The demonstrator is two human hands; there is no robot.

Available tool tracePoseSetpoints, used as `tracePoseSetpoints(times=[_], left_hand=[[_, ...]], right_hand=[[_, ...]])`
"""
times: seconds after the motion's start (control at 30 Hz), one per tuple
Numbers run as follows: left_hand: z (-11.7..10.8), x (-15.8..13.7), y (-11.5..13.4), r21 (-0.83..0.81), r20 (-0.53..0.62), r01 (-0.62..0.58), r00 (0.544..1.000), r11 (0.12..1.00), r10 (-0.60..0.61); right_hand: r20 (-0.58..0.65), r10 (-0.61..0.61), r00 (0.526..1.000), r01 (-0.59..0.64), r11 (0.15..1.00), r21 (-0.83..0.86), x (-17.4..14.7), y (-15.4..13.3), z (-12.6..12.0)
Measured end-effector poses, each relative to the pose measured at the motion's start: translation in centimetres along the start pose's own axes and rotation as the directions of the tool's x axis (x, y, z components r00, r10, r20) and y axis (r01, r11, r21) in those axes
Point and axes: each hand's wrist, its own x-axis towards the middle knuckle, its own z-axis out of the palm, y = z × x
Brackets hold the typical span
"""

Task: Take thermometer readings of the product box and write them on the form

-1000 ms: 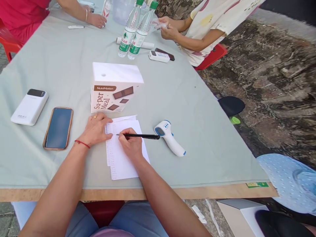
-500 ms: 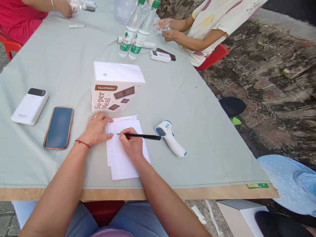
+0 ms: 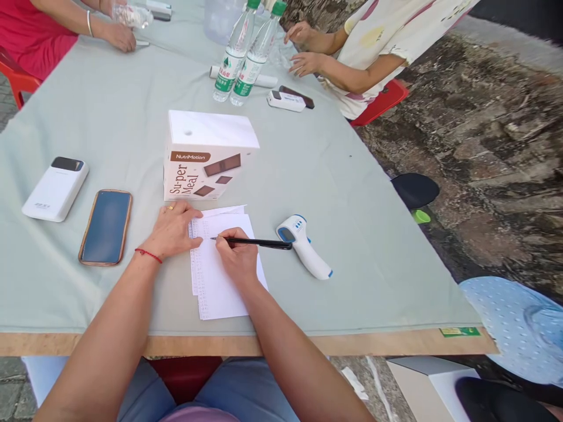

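1. Right of the thermometer [image 3: 303, 246], the bench [image 3: 378, 252] lies open to its edge — free passage.
2. The carton [image 3: 211, 155] stands in the way just beyond the paper [image 3: 216, 275].
3. Farther off, two upright bottles [image 3: 247, 73] block.
4. Left, phone [image 3: 105, 227] and power bank [image 3: 55, 190] obstruct — a narrow gap between.

The paper [image 3: 220, 278] lies before the box [image 3: 210, 155], between phone [image 3: 105, 227] and thermometer [image 3: 305, 247].

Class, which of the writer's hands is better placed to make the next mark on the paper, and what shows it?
Probably the right hand: it holds the black pen, its tip at the paper. The left hand holds no pen and rests at the paper's left edge.
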Motion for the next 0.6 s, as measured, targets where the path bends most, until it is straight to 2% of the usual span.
tracePoseSetpoints(times=[0.4,0.5,0.6], left_hand=[[0.3,0.0,-0.3,0.012,-0.018,-0.017,1.000,1.000,0.017],[0.4,0.1,-0.4,-0.014,-0.057,-0.046,0.997,0.999,0.045],[0.4,0.0,-0.3,-0.124,-0.197,-0.067,0.980,0.990,0.041]], right_hand=[[0.022,-0.026,0.999,0.027,0.999,-0.034,0.0,0.6,0.2],[-0.086,-0.149,0.985,0.144,0.988,-0.057,0.1,0.8,0.0],[-0.162,-0.395,0.904,0.368,0.914,-0.174,0.5,1.3,-0.9]])
